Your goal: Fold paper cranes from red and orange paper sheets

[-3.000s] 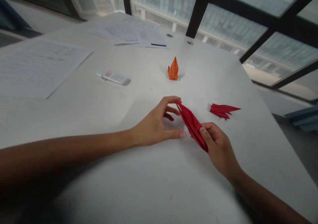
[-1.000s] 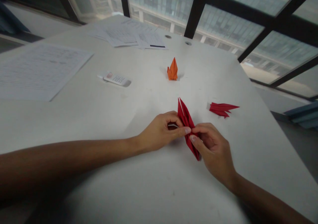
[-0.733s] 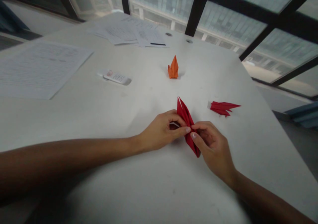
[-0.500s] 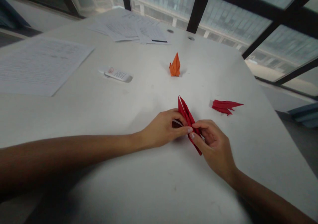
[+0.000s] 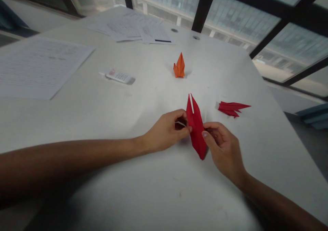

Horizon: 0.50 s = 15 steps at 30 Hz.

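While a printed sheet (image 5: 43, 67) lies near the table's (image 5: 143, 190) left edge, the left hand (image 5: 167, 129) pinches one side of the red folded paper (image 5: 197, 132), the right hand (image 5: 225, 146) pinches its other side, and a red figure (image 5: 232, 108) lies nearer the right edge.

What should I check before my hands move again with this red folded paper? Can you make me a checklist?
1. Left hand pinching the left edge of the long, pointed red folded-paper piece: ok.
2. Right hand at its right edge: ok.
3. Its two far tips apart, with a gap between: ok.
4. Folds on its underside neat: cannot tell, that side is hidden.
5. Small, pointed orange folded-paper figure standing away from both hands: ok.
6. Smaller, spiky red folded-paper figure upright: not ok, it lies on its side.
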Motion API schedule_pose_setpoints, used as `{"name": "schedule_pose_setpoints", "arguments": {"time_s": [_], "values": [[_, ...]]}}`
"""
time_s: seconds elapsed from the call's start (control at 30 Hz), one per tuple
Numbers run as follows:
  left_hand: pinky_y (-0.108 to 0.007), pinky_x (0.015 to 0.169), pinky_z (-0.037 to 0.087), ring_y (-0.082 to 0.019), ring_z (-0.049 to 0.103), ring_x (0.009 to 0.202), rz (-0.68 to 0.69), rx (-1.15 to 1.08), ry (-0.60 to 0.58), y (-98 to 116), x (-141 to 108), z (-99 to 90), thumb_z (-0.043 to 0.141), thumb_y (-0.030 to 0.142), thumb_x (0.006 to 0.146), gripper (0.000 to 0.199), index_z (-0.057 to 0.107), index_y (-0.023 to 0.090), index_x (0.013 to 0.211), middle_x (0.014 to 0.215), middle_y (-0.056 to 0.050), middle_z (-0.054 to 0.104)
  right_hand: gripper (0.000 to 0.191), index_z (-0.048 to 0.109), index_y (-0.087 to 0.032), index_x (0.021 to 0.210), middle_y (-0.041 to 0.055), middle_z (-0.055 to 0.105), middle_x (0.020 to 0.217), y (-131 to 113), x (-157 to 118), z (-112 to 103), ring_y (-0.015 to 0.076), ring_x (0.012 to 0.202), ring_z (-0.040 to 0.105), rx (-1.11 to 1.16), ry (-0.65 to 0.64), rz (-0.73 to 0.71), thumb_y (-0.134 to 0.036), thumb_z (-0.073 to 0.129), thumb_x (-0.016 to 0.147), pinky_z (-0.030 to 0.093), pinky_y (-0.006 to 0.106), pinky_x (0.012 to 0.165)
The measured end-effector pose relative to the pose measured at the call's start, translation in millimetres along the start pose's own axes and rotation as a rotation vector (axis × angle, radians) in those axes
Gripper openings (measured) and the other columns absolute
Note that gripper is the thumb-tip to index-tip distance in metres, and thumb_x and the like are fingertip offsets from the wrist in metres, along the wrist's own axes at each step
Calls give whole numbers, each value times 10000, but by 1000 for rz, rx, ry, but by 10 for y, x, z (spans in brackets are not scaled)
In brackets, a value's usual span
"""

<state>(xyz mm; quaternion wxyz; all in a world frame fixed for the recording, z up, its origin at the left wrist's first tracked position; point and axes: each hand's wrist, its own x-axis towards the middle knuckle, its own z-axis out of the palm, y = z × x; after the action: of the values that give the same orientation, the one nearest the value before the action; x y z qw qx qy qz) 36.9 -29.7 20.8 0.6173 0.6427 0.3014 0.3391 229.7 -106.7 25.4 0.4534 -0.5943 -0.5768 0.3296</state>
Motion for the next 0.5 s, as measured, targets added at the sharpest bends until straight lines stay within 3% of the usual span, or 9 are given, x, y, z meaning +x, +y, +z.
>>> {"name": "schedule_pose_setpoints", "arguments": {"time_s": [0.2,0.37,0.5], "values": [[-313,800,541,-144,660,850,3,-113,1,-9,-19,11,685,146,860,247,509,196,1025,934,-8,667,120,621,-252,1036,17,739,933,39,24,17,173,832,713,136,-7,51,-240,664,925,582,287,736],[-295,782,517,-136,645,834,-2,-165,-16,-18,-26,6,690,131,851,423,449,226,1186,916,15,654,280,626,-233,1193,45,754,1014,29,63,0,180,846,713,236,-121,150,-352,673,945,581,300,753],[-295,813,514,-139,646,863,-10,-158,-16,-4,-25,0,700,141,850,517,423,232,1276,939,9,664,227,698,-214,1057,51,772,986,1,99,-15,186,840,712,297,-181,211,-398,708,923,584,314,783]]}}
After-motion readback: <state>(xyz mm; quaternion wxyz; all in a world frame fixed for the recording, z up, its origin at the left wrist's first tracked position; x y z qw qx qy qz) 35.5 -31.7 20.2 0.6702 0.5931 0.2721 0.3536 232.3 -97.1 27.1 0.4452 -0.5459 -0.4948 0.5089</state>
